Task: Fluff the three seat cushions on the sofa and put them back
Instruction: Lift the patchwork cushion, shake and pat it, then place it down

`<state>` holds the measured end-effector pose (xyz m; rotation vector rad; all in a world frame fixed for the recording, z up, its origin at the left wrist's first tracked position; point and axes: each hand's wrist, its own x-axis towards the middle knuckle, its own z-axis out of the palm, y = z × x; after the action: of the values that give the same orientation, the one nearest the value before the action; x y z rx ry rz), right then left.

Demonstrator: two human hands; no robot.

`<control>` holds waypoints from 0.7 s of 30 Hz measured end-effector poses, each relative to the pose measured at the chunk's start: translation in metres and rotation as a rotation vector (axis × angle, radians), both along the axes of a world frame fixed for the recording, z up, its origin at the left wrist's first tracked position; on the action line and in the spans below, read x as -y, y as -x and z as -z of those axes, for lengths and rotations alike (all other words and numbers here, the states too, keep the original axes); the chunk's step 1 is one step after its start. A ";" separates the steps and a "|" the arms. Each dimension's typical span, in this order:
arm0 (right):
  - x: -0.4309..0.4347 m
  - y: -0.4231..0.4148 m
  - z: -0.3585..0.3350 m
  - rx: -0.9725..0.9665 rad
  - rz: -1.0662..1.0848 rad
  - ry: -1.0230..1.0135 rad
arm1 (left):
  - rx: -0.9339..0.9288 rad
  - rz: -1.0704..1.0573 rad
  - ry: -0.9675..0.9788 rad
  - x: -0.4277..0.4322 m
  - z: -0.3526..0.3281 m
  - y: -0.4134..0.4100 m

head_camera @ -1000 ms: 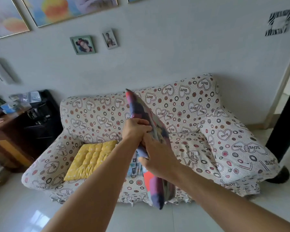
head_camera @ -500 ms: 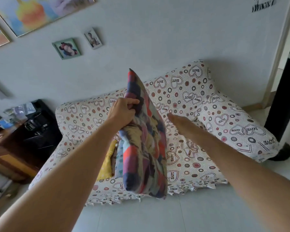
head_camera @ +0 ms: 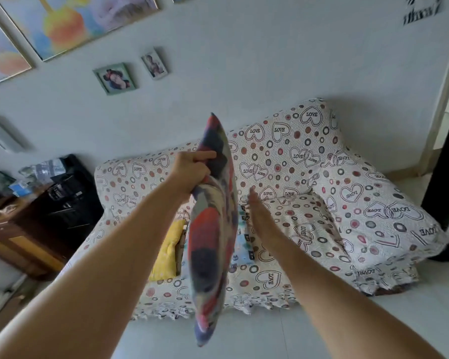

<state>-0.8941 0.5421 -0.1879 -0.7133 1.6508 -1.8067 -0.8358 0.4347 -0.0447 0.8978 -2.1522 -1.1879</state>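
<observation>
While our left hand (head_camera: 192,169) pinches the cushion (head_camera: 213,242) by its upper edge, long axis hanging vertical before the sofa (head_camera: 296,151), our right hand (head_camera: 257,216) stands flat, grip wide, just right of it

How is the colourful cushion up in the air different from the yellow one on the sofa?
The colourful cushion has red and blue patches; the yellow cushion is one plain colour. The colourful cushion hangs upright in the air, gripped by the left hand; the yellow cushion lies on the sofa seat, untouched. Both are soft cushions.
</observation>
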 end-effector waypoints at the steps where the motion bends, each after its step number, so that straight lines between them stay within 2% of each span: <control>1: -0.007 0.008 -0.006 0.015 0.040 -0.030 | 0.006 -0.011 -0.002 0.005 -0.001 -0.006; 4: -0.036 0.052 -0.015 -0.027 0.176 -0.111 | 0.021 0.014 0.009 0.012 -0.003 -0.020; 7: -0.050 0.086 -0.040 -0.065 0.332 -0.031 | 0.026 0.026 -0.014 0.011 -0.009 -0.030; 8: -0.052 0.098 -0.047 -0.050 0.461 0.024 | 0.018 0.037 -0.016 0.011 -0.012 -0.032; 10: -0.042 0.111 -0.044 -0.048 0.896 0.132 | -0.009 0.060 -0.018 0.005 -0.018 -0.033; 11: -0.033 0.103 -0.035 -0.066 0.987 0.078 | -0.036 0.082 -0.031 0.001 -0.021 -0.032; 12: -0.016 0.088 -0.016 -0.085 0.941 -0.011 | -0.072 0.104 -0.053 -0.006 -0.024 -0.029; 15: 0.046 0.002 0.054 -0.198 0.082 -0.247 | -0.082 0.117 -0.082 -0.020 -0.025 -0.019; 16: 0.051 -0.015 0.065 -0.170 -0.046 -0.239 | -0.068 0.097 -0.070 -0.017 -0.022 -0.018; 18: 0.034 -0.014 0.064 -0.139 -0.013 -0.172 | -0.051 0.037 -0.077 -0.008 -0.015 -0.025; 21: 0.009 0.020 0.035 -0.167 0.090 -0.182 | -0.078 -0.023 -0.121 0.005 -0.015 -0.040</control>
<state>-0.9145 0.5332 -0.2233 -0.7350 1.9566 -1.6674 -0.7962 0.4301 -0.0300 0.9097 -2.0212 -1.3305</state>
